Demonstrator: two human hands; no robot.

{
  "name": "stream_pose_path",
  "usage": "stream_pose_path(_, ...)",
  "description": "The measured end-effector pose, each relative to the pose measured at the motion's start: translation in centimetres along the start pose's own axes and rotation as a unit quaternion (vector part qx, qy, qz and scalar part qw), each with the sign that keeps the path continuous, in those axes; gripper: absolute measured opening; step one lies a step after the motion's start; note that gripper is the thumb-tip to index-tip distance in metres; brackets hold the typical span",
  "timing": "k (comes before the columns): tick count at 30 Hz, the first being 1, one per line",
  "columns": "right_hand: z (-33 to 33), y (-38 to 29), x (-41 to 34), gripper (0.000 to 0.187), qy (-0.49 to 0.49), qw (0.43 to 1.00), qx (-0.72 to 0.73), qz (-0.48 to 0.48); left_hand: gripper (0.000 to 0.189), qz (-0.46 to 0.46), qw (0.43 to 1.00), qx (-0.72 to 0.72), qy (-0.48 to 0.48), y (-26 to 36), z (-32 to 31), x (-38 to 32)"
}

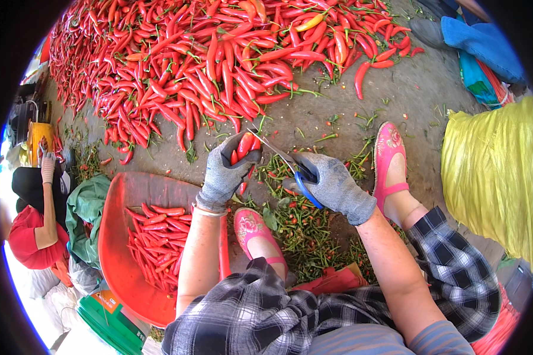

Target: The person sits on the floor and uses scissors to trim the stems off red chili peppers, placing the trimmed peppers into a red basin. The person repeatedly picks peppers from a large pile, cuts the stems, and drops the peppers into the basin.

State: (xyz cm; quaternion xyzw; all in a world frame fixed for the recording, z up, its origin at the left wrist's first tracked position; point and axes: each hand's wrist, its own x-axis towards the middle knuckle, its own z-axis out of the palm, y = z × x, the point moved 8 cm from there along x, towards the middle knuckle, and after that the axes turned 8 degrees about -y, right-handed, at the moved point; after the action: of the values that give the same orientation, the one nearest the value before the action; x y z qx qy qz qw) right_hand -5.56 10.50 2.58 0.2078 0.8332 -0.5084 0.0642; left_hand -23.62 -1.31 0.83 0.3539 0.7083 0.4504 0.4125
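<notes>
My left hand (226, 171), in a grey work glove, holds several red chili peppers (245, 144), their green stems pointing up. Blue-handled scissors (308, 191) are gripped in my gloved right hand (331, 184), their blades parted and reaching toward those stems. Beyond both hands lies a big heap of red chili peppers with stems (213, 57) on the floor. A red plastic basin (133, 186) at my left contains more red peppers (160, 244). Below my hands, a pile of cut green stems (306, 239) covers the floor between my feet.
Another person (37, 235) in a red top works at far left, beside a green cloth (89, 213) and a yellow container (40, 137). A green bucket (115, 324) is at lower left. A yellow woven sack (488, 168) and blue cloth (482, 44) lie at the right.
</notes>
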Motion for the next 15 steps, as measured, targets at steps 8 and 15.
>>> stream_pose_path(8,0.7,-0.3,0.1,0.051,-0.042,0.999,0.008,0.017,0.054,0.017,0.994,0.105,0.008,0.0,-1.3,-0.5)
stream_pose_path(15,2.7,0.8,-0.8,0.051,-0.162,0.921,0.348,0.061,0.049,0.027,0.998,0.035,-0.041,-0.5,-1.5,-0.6)
